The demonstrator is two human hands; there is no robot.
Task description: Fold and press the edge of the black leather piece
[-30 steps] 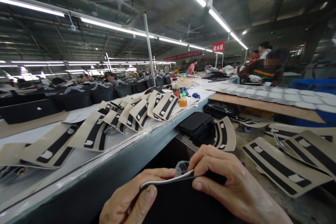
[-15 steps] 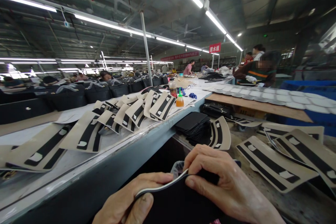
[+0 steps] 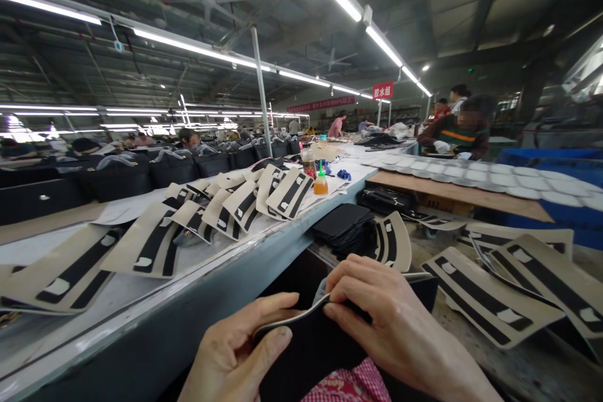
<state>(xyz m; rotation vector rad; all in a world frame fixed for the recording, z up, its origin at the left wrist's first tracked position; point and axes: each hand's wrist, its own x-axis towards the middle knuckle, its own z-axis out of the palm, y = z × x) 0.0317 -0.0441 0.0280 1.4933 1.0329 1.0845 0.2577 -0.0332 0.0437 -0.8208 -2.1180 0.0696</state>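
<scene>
We pinch the black fabric piece (image 3: 306, 342) along its pale top edge, left hand (image 3: 235, 352) and right hand (image 3: 386, 320) both closed on it just above our lap, where a slackened thumb could likely let the edge slip and crease.

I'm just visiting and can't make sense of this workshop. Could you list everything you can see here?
Black piece: one, black with pale edge, held in both hands.
Tan panels: many, tan with black stripes, along the long table and on the bench at right.
Black stack: one pile, beside the table.
Glue bottle: one, orange, on the table.
Black bags: a row, far side of the table.
Pale ovals: many, on a board at right.
Other workers: several, in the background.
Left hand: fingers pinching the piece.
Right hand: fingers gripping its top edge.
</scene>
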